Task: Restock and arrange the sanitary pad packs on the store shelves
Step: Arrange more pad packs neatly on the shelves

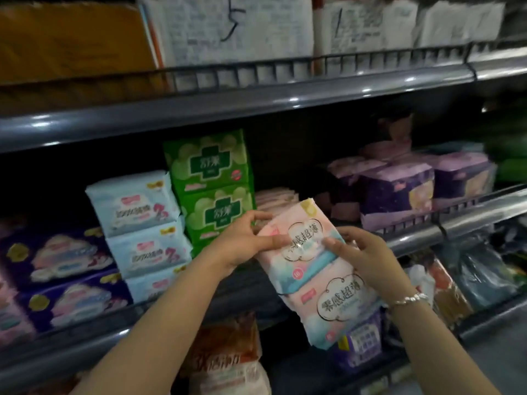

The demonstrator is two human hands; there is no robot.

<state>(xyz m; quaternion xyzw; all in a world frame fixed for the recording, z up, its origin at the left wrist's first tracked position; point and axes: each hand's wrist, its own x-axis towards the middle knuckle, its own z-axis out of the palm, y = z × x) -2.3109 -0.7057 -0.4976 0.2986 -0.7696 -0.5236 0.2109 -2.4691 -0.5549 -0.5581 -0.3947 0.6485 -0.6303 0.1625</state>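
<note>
Two pink and pale-blue pad packs (306, 253) are held together in front of the middle shelf (456, 223), one above the other and tilted. My left hand (245, 240) grips the upper pack's left edge, thumb on its face. My right hand (362, 258), with a bracelet at the wrist, holds the right side, thumb on the front. Behind them a low stack of pink packs (275, 198) lies on the shelf between green packs (214, 189) and purple packs (399, 192).
Light-blue packs (142, 232) and dark-blue packs (62, 275) fill the shelf's left part. The top shelf (256, 101) carries paper-wrapped bundles. Orange and purple packs (228, 357) sit on the lower shelf, with bagged goods at the right.
</note>
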